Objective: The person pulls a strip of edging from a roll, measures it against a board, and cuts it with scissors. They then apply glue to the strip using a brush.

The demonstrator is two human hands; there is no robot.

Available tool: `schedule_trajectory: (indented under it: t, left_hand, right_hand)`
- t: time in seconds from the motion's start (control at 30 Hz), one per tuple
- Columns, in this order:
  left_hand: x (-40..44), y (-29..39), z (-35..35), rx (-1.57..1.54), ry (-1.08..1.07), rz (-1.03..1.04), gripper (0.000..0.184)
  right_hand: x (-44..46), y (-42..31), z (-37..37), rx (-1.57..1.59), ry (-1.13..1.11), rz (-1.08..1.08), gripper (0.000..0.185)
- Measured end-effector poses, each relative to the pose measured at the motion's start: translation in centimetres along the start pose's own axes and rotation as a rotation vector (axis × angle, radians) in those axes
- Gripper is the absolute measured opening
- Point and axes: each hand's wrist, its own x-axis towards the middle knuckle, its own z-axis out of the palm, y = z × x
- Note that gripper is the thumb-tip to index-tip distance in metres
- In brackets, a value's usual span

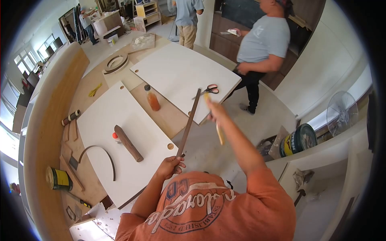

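Observation:
My left hand (172, 166) is closed around the lower end of a long, thin dark brown edging strip (188, 126). The strip slants up over a white panel (177, 64), its far end beside black-and-red scissors (212, 89). Raised near that panel's right corner, my right hand (217, 112) grips a slim yellow tool (220, 134), blurred by motion; its kind is unclear. Nearer my left arm lies a second white panel (136, 176) bearing a dark wooden block (128, 143), a small red-topped item (115, 135) and a curved dark strip (98, 148).
A bottle of orange liquid (152, 100) stands between the panels. Coiled edging (116, 62) lies at the table's far end. One can (60, 178) is at left; a larger can (298, 140) and a fan (342, 112) are at right. A person (263, 40) stands close beyond the table.

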Motion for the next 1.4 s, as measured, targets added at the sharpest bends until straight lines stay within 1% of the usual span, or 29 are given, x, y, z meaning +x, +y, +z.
schedule_trajectory:
  t: [0.03, 0.07, 0.1, 0.13, 0.2, 0.3, 0.37, 0.43, 0.47, 0.57, 0.6, 0.7, 0.73, 0.83, 0.87, 0.97, 1.0, 1.1, 1.17, 1.23, 1.3, 1.4]
  left_hand:
    - [0.8, 0.1, -0.3, -0.016, -0.007, -0.022, 0.029]
    - [1.4, 0.4, -0.4, -0.015, -0.008, -0.029, 0.028]
    - [1.8, 0.4, -0.5, -0.021, -0.007, -0.037, 0.028]
    - [1.9, 0.2, -0.5, -0.031, -0.001, -0.05, 0.027]
    - [1.7, -0.2, -0.3, 0.016, -0.016, -0.098, 0.026]
    - [-0.5, 1.4, 1.2, 0.078, 0.032, -0.097, 0.024]
    - [-1.4, 2.0, 1.3, 0.13, 0.038, -0.074, 0.027]
    - [-1.9, 2.4, 1.4, 0.153, 0.052, -0.075, 0.027]
    - [-2.3, 2.8, 1.5, 0.212, 0.053, -0.068, 0.026]
    - [-3.4, 3.7, 1.4, 0.229, 0.035, -0.086, 0.027]
    - [-3.4, 3.6, 1.1, 0.235, 0.028, -0.101, 0.026]
    - [-3.7, 3.2, 0.5, 0.214, 0.067, -0.099, 0.025]
    - [-4.1, 3.1, 0.5, 0.186, 0.119, -0.108, 0.024]
    - [-4.8, 2.1, 0.8, 0.13, 0.253, -0.016, 0.025]
    - [-5.1, 2.0, 1.0, 0.165, 0.278, -0.003, 0.026]
    - [-8.1, 4.4, 2.1, 0.283, 0.311, -0.066, 0.027]
    - [-8.8, 4.6, 2.2, 0.277, 0.291, -0.047, 0.027]
    - [-11.8, 5.2, 2.1, 0.276, 0.228, 0.013, 0.028]
    - [-14.7, 5.8, 2.4, 0.299, 0.187, 0.061, 0.028]
    - [-17.7, 6.3, 2.5, 0.298, 0.165, 0.057, 0.028]
    - [-20.2, 6.7, 2.6, 0.304, 0.145, 0.06, 0.028]
    - [-22.5, 7.1, 2.7, 0.293, 0.138, 0.06, 0.027]
  right_hand:
    - [-2.1, 1.8, 1.3, -0.062, -0.067, 0.073, 0.049]
    - [-3.5, 4.5, 2.3, -0.044, -0.15, 0.12, 0.049]
    - [-5.7, 6.1, 3.2, -0.073, -0.308, 0.172, 0.05]
    - [-7.8, 7.4, 4.6, -0.097, -0.376, 0.216, 0.051]
    - [-11.1, 8.1, 6.2, 0.033, -0.608, 0.337, 0.049]
    - [-10.4, 11.3, 7.4, 0.125, -0.974, 0.406, 0.05]
    - [-10.6, 11.2, 7.9, 0.147, -1.044, 0.417, 0.045]
    - [-11.0, 11.8, 8.7, 0.277, -1.023, 0.43, 0.045]
    - [-11.1, 11.8, 8.8, 0.345, -1.003, 0.44, 0.045]
    - [-12.2, 10.2, 9.3, 0.427, -1.04, 0.479, 0.045]
    - [-11.6, 11.0, 9.6, 0.419, -1.082, 0.485, 0.046]
    - [-9.9, 11.8, 10.5, 0.223, -1.203, 0.407, 0.049]
    - [-9.3, 11.6, 10.5, 0.072, -1.192, 0.392, 0.05]
    - [-12.6, 6.7, 11.6, -0.157, -1.032, 0.079, 0.045]
    - [-12.7, 6.5, 11.9, -0.177, -1.011, -0.001, 0.043]
    - [-10.9, 7.0, 12.3, -0.335, -0.873, -0.233, 0.043]
    - [-10.6, 6.3, 11.9, -0.409, -0.767, -0.222, 0.041]
    - [-8.2, 1.9, 9.8, -0.726, -0.557, -0.218, 0.039]
    - [-3.8, 2.6, 7.8, -0.65, -0.439, -0.554, 0.039]
    - [-1.4, 0.7, 5.2, -0.621, -0.337, -0.76, 0.046]
    - [-1.3, -2.9, 2.8, -0.58, -0.281, -0.705, 0.045]
    - [1.5, -5.0, -0.3, -0.673, -0.185, -0.941, 0.044]
